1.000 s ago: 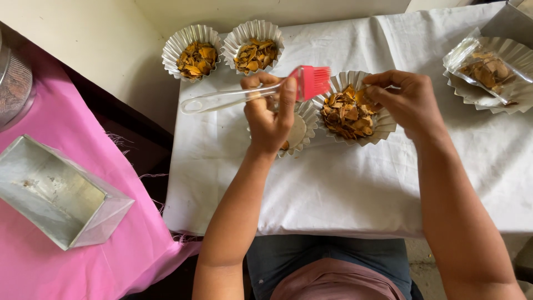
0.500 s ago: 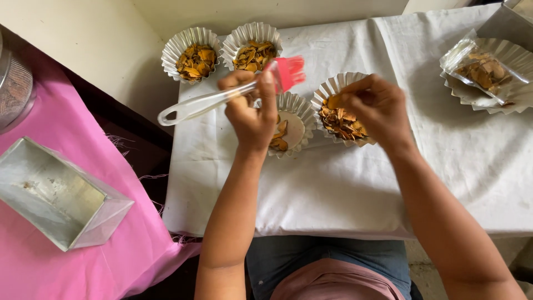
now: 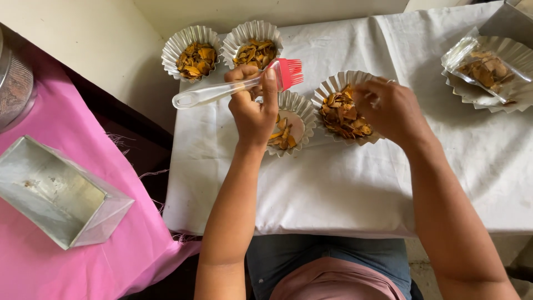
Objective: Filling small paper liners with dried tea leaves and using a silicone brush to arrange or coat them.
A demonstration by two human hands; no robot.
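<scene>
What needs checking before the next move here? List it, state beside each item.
1. Left hand grips the pastry brush firmly: ok, fingers wrapped round the clear handle.
2. Red bristles clear of the food: ok, they hang in the air above the half-filled mould.
3. Right hand on the full mould: ok, fingertips at its far rim among the chips.
4. Moulds upright on the white cloth: ok, none tipped.
5. Something pinched in the right fingers: cannot tell, hidden by the hand.
6. Two filled moulds at the back untouched: ok.
</scene>
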